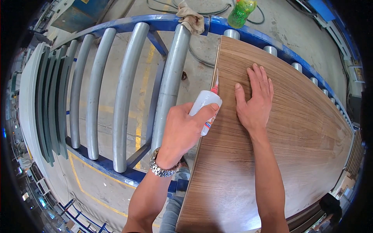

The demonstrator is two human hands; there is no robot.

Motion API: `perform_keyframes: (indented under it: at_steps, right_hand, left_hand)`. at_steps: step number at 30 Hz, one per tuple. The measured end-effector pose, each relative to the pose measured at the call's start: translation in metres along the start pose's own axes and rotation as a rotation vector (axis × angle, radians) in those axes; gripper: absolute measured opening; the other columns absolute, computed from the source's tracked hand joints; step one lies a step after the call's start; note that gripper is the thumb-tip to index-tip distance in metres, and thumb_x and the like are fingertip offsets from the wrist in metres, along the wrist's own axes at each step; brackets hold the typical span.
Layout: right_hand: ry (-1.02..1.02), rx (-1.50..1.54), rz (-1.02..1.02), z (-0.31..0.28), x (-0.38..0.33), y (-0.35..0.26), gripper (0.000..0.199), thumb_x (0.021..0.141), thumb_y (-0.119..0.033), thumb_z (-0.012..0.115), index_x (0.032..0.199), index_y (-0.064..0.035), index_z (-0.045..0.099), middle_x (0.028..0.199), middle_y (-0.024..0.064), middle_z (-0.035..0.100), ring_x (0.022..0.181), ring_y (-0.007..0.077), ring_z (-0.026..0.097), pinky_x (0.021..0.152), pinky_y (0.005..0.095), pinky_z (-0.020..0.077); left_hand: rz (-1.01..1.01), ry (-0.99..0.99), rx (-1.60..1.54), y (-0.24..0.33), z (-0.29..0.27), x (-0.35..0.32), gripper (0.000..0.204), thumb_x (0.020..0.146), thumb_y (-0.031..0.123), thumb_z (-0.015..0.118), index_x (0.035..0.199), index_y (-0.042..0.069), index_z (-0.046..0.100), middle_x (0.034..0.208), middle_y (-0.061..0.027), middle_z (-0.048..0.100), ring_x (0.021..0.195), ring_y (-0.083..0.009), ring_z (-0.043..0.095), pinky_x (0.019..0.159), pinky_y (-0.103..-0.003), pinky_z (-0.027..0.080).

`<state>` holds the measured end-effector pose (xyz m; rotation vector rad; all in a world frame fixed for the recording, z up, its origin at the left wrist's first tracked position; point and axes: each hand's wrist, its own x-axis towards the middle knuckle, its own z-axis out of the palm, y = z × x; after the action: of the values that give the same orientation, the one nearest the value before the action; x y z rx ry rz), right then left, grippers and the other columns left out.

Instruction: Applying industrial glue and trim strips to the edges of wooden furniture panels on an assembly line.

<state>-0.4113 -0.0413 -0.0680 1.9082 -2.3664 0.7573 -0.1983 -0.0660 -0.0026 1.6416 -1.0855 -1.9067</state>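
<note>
My left hand (184, 130), with a metal-band watch (163, 167) at its wrist, is wrapped round a white squeeze bottle (203, 101). The bottle has a red collar and a thin pointed nozzle (217, 79), whose tip lies by the left edge of a brown wood-grain panel (295, 128). Whether the tip touches that edge I cannot tell. On the panel's top face my right hand (256, 99) lies flat, its fingers stretched and pointing away from me. Part of the bottle is hidden behind my left thumb and fingers.
The panel rests on a blue-framed conveyor with steel rollers (130, 97). Several grey-green panels (50, 105) stand at the far left. A brown rag (190, 18) hangs on the far rail beside a green bottle (241, 13). Hoses (200, 58) run across the floor.
</note>
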Motion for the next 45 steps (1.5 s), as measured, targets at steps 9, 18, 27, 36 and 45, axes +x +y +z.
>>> perform_keyframes:
  at_steps: [9,18,27,36,45]
  right_hand:
    - [0.004,-0.010,-0.008,0.001,0.000,0.001,0.052,0.102,-0.025,0.070,0.149,-0.0036,0.062,0.165,0.0120,0.055,0.159,0.0318,0.043,0.133,0.0522,0.0264]
    - [0.000,-0.018,-0.007,0.000,0.000,0.001,0.053,0.102,-0.026,0.070,0.150,-0.0040,0.061,0.165,0.0114,0.055,0.159,0.0316,0.043,0.133,0.0516,0.0268]
    - [0.003,-0.016,-0.007,0.001,0.001,0.002,0.053,0.101,-0.027,0.070,0.148,-0.0031,0.062,0.164,0.0129,0.055,0.158,0.0322,0.043,0.133,0.0523,0.0264]
    - [0.013,-0.001,-0.012,0.002,-0.001,0.002,0.053,0.100,-0.028,0.070,0.146,-0.0018,0.063,0.163,0.0149,0.056,0.158,0.0333,0.043,0.132,0.0534,0.0261]
    - [0.015,0.003,-0.011,0.001,0.001,0.000,0.053,0.100,-0.028,0.070,0.146,-0.0021,0.063,0.163,0.0149,0.056,0.158,0.0329,0.043,0.132,0.0538,0.0265]
  left_hand:
    - [0.002,0.008,0.027,-0.005,-0.002,-0.003,0.037,0.098,0.031,0.082,0.101,-0.006,0.079,0.087,-0.0028,0.073,0.075,-0.0061,0.062,0.064,-0.026,0.044]
    - [0.041,0.030,0.013,-0.010,-0.002,-0.005,0.047,0.093,0.041,0.083,0.087,-0.005,0.078,0.073,-0.0058,0.071,0.067,-0.0108,0.062,0.060,-0.032,0.047]
    - [0.046,0.015,-0.006,-0.015,-0.003,-0.006,0.047,0.094,0.042,0.083,0.087,-0.005,0.077,0.073,-0.0057,0.071,0.067,-0.0104,0.062,0.060,-0.031,0.047]
    - [0.055,0.009,-0.008,-0.018,-0.004,-0.011,0.048,0.094,0.043,0.083,0.087,-0.004,0.078,0.074,-0.0051,0.071,0.067,-0.0100,0.062,0.060,-0.030,0.047]
    - [0.056,0.015,-0.004,-0.016,-0.005,-0.018,0.044,0.095,0.040,0.084,0.089,-0.003,0.078,0.076,-0.0038,0.072,0.069,-0.0086,0.062,0.060,-0.029,0.046]
